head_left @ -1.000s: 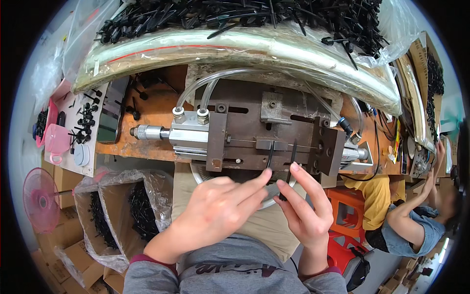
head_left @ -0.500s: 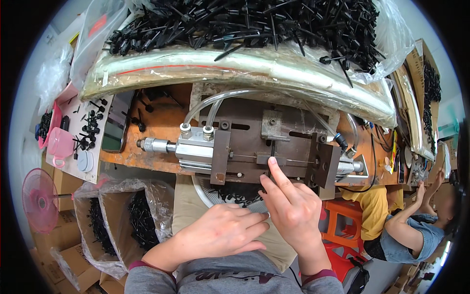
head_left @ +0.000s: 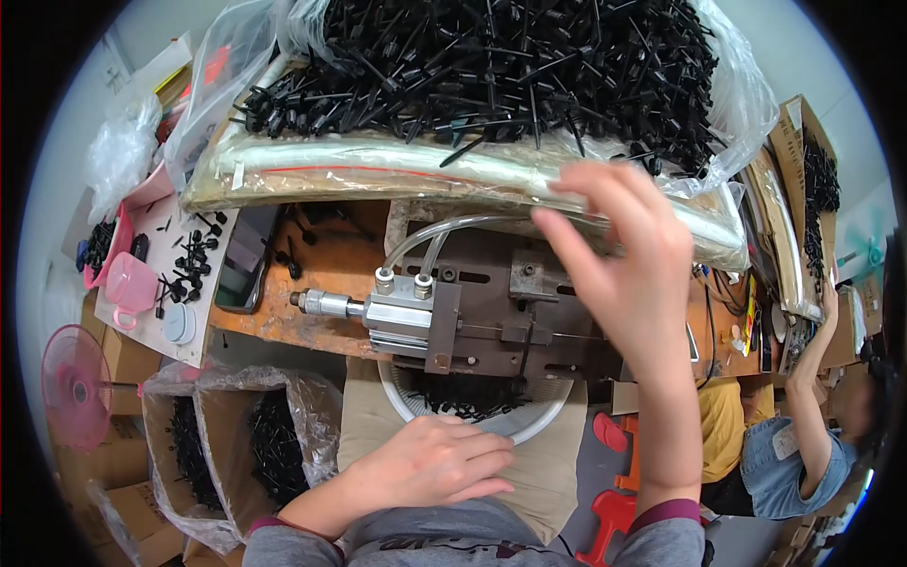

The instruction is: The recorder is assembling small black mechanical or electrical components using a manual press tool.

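Note:
My right hand (head_left: 628,255) is raised above the right part of a dark metal fixture (head_left: 487,250), its thumb and fingers apart and nothing visible between them. It hides part of the fixture's right side. In the fixture's middle sits a thin black plastic part (head_left: 524,359), pointing down toward me. My left hand (head_left: 439,461) lies low over my lap, fingers loosely stretched, beside the rim of a round white basket (head_left: 557,406) that holds black pieces. Beyond the fixture, a large heap of black stemmed plastic parts (head_left: 529,80) lies on a plastic-lined box edge (head_left: 378,175).
A silver air cylinder (head_left: 402,321) with clear hoses (head_left: 463,222) is on the fixture's left. Further left are a phone (head_left: 248,260), loose black parts (head_left: 194,260) and a pink cup (head_left: 130,283). Lined boxes (head_left: 222,425) stand below. Another person (head_left: 789,463) sits at right.
My right hand has lifted off the black part in the fixture and moved up and right toward the heap, its fingers parting. My left hand has barely moved. The view has shifted slightly.

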Demonstrator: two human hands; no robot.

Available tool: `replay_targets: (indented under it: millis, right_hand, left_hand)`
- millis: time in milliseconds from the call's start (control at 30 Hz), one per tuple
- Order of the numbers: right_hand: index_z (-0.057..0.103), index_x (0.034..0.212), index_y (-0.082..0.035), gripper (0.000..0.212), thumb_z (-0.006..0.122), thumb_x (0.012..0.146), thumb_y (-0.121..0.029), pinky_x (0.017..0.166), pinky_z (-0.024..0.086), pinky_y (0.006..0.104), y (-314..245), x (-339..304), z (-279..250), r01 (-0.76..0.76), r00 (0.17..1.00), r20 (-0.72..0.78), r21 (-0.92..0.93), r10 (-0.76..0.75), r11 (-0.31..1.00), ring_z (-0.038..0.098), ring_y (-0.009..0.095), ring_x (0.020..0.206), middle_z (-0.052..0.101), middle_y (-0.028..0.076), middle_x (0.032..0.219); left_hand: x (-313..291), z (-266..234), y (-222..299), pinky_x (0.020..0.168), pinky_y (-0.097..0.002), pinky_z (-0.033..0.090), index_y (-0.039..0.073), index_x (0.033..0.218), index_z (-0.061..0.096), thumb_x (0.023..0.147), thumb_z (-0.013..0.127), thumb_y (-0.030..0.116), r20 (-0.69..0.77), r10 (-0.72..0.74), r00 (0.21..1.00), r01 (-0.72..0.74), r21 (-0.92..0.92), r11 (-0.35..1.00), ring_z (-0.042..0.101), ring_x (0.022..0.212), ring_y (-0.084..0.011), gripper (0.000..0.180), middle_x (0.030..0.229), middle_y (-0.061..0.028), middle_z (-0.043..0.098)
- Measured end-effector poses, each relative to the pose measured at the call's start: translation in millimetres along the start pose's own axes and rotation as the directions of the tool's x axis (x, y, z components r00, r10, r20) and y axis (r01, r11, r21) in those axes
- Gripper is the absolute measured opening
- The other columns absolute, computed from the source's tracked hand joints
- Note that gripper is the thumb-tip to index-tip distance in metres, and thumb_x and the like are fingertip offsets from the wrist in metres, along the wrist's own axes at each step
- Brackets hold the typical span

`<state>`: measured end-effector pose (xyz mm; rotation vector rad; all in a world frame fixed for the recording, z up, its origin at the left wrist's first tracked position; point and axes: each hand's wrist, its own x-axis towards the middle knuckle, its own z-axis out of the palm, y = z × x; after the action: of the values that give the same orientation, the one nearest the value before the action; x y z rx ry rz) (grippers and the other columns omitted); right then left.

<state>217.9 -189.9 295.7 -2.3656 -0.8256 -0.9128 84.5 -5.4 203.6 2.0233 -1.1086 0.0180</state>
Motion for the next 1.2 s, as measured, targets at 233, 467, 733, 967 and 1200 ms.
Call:
replay_targets:
  millis: [233, 467, 733, 967, 1200]
  right_hand:
    - [0.066, 0.107, -0.007, 0.037, 0.078, 0.074, -0.015, 0.093, 0.049, 0.0404, 36.4, 59.2, 40.6, 0.023, 0.997, 0.074, -0.296, -0.001, 0.955, 0.056, 0.029, 0.111, 0.058, 0.011, 0.119]
    - [0.066, 0.106, -0.008, 0.030, 0.074, 0.078, -0.017, 0.088, 0.053, 0.0401, 40.7, 66.4, 43.1, -0.084, 0.964, 0.225, -0.250, 0.142, 0.965, 0.059, 0.029, 0.105, 0.060, 0.011, 0.109]
    - [0.069, 0.089, -0.008, 0.008, 0.070, 0.081, -0.011, 0.081, 0.053, 0.0395, 58.7, 49.3, 21.2, -0.051, 0.978, 0.194, -0.153, 0.080, 0.987, 0.063, 0.029, 0.094, 0.062, 0.009, 0.095]
    - [0.064, 0.085, -0.004, 0.007, 0.066, 0.079, -0.006, 0.074, 0.051, 0.0389, 60.8, 39.8, -2.6, -0.113, 0.972, 0.197, -0.069, 0.124, 0.991, 0.063, 0.031, 0.083, 0.061, 0.010, 0.092]
    - [0.070, 0.098, -0.006, 0.020, 0.069, 0.078, -0.007, 0.066, 0.049, 0.0284, 76.6, 39.5, -24.6, -0.232, 0.964, 0.163, 0.128, 0.211, 0.964, 0.064, 0.014, 0.078, 0.064, 0.004, 0.086]
  left_hand:
    - [-2.4, 3.3, 0.4, 0.065, -0.0287, 0.055, 0.008, 0.092, 0.072, 0.084, 0.075, 0.030, 0.003, 0.019, 1.000, -0.019, -0.006, 1.000, 0.070, 0.076, -0.0184, 0.024, 0.099, -0.0029, 0.073]
    - [-5.2, 9.9, -2.5, 0.065, -0.0284, 0.055, 0.008, 0.090, 0.072, 0.084, 0.075, 0.029, -0.028, 0.043, 0.999, -0.043, -0.019, 0.999, 0.070, 0.077, -0.0181, 0.022, 0.098, -0.0030, 0.074]
    - [-6.0, 14.6, -4.7, 0.064, -0.0287, 0.055, 0.008, 0.089, 0.073, 0.084, 0.075, 0.028, -0.028, 0.038, 0.999, -0.039, -0.023, 0.999, 0.070, 0.076, -0.0183, 0.021, 0.095, -0.0032, 0.073]
    - [-8.7, 19.9, -7.0, 0.063, -0.0284, 0.055, 0.008, 0.089, 0.073, 0.084, 0.075, 0.028, -0.020, 0.020, 1.000, -0.020, -0.022, 1.000, 0.070, 0.075, -0.0181, 0.021, 0.094, -0.0030, 0.073]
    - [-7.0, 21.6, -5.0, 0.063, -0.0280, 0.055, 0.008, 0.089, 0.073, 0.084, 0.075, 0.027, -0.014, 0.030, 0.999, -0.030, -0.015, 0.999, 0.070, 0.076, -0.0176, 0.020, 0.094, -0.0026, 0.073]
